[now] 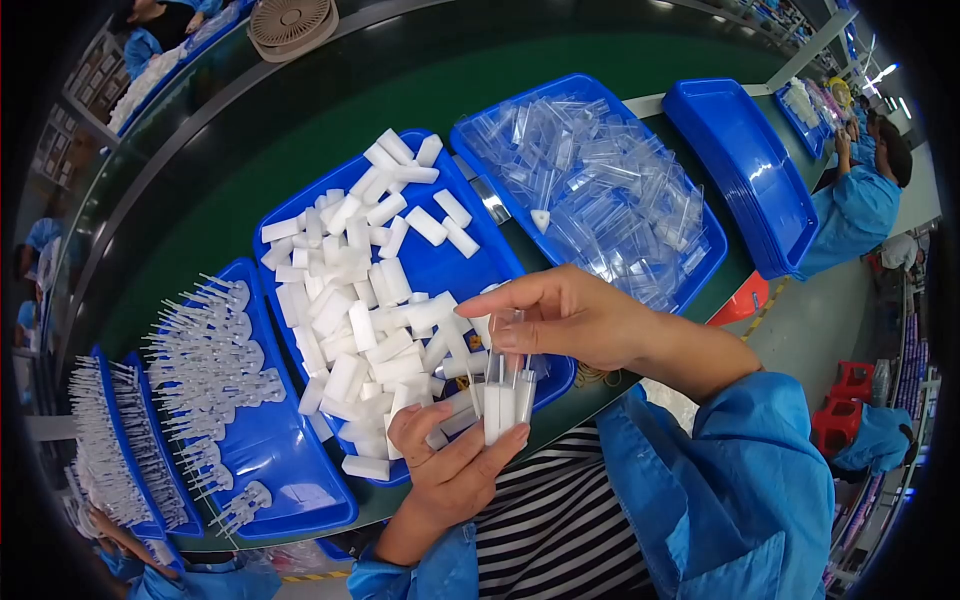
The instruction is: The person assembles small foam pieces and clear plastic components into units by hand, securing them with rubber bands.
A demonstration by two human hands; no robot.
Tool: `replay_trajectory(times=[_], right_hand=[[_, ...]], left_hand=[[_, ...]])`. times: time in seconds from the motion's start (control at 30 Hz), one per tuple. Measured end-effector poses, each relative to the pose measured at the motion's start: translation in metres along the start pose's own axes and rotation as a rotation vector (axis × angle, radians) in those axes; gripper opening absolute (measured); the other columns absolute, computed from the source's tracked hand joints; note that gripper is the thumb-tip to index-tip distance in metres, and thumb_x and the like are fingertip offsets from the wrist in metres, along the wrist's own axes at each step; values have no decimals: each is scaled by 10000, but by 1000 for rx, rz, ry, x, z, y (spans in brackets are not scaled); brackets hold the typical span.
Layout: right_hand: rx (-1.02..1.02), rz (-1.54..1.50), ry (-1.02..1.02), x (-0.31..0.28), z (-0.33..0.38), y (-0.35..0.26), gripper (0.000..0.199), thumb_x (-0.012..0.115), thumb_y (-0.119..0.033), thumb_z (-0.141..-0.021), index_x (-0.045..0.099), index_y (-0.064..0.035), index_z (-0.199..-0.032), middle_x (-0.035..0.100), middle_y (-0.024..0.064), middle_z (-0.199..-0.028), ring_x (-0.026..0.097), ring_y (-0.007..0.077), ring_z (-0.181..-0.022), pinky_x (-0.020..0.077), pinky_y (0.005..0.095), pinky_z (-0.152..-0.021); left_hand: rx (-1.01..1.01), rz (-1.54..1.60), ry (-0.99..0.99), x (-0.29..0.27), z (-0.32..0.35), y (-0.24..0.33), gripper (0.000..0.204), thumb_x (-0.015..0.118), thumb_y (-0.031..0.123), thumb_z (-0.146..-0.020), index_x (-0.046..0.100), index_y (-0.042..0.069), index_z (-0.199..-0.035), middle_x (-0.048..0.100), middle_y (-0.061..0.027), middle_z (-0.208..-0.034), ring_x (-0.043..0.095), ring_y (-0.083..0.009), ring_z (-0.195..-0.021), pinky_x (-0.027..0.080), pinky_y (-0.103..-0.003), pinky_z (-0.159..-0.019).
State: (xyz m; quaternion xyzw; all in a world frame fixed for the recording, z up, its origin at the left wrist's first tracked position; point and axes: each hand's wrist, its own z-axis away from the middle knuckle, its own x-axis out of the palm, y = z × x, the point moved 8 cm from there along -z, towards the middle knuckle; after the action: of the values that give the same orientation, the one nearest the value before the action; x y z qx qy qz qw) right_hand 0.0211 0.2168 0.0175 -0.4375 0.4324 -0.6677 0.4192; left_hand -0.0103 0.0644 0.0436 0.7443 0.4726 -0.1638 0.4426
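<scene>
My left hand (452, 465) is closed round the lower part of a small group of white blocks (498, 408) and clear plastic pieces, just above the near edge of the bench. From above, my right hand (575, 318) pinches the top of a clear plastic sleeve (512, 345) between thumb and fingers. The sleeve stands upright over the white blocks; how far it covers them I cannot tell. Behind my hands lies a blue tray (470, 215) heaped with loose white blocks (345, 310). To its right, another blue tray (712, 250) is full of clear plastic sleeves (590, 170).
At the left, a blue tray (300, 490) holds rows of thin white-stemmed parts (215, 350), with more such trays beyond. Stacked blue trays (740, 170) stand at the right. A fan (290, 25) sits at the far edge. A co-worker in blue (860, 210) sits at the right.
</scene>
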Motion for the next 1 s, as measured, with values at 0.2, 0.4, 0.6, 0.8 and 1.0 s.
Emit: replay_trajectory(times=[0.2, 0.4, 0.6, 0.8, 1.0], right_hand=[[-148, 258, 66, -1, 4, -11, 382, 618, -131, -833, 533, -51, -1196, 629, 73, -894, 597, 104, -768, 472, 232, -688], [-228, 378, 81, -1, 7, -16, 380, 637, -125, -815, 549, -68, -1180, 632, 89, -898, 624, 131, -790, 483, 244, -708], [-188, 338, 107, 3, 12, -17, 370, 597, 7, -813, 553, -47, -1177, 584, 57, -882, 580, 102, -831, 458, 228, -735], [-179, 225, 114, 3, 14, -12, 357, 597, 20, -811, 555, -23, -1162, 585, 75, -910, 579, 107, -842, 457, 223, -750], [-223, 214, 93, 3, 13, -13, 338, 649, -74, -798, 577, -42, -1127, 612, 90, -925, 619, 122, -838, 480, 238, -722]], left_hand=[[-26, -3, -23, 2, -2, -3, 290, 600, 33, -693, 695, 195, -915, 621, 16, -872, 410, -271, -1000, 317, -415, -843], [-6, -25, -30, 3, -1, -1, 283, 593, 84, -709, 693, 217, -938, 610, 35, -893, 415, -244, -1001, 302, -411, -848], [35, -22, -26, 3, 0, 2, 297, 578, 35, -701, 688, 181, -935, 628, -6, -875, 471, -250, -1062, 332, -407, -833], [54, 34, -3, 3, -3, 4, 302, 633, 89, -692, 686, 182, -974, 570, 21, -803, 540, -159, -1030, 355, -313, -756], [86, 90, 1, 4, -2, 5, 281, 622, 53, -687, 689, 158, -939, 602, -5, -804, 558, -185, -1017, 375, -289, -688]])
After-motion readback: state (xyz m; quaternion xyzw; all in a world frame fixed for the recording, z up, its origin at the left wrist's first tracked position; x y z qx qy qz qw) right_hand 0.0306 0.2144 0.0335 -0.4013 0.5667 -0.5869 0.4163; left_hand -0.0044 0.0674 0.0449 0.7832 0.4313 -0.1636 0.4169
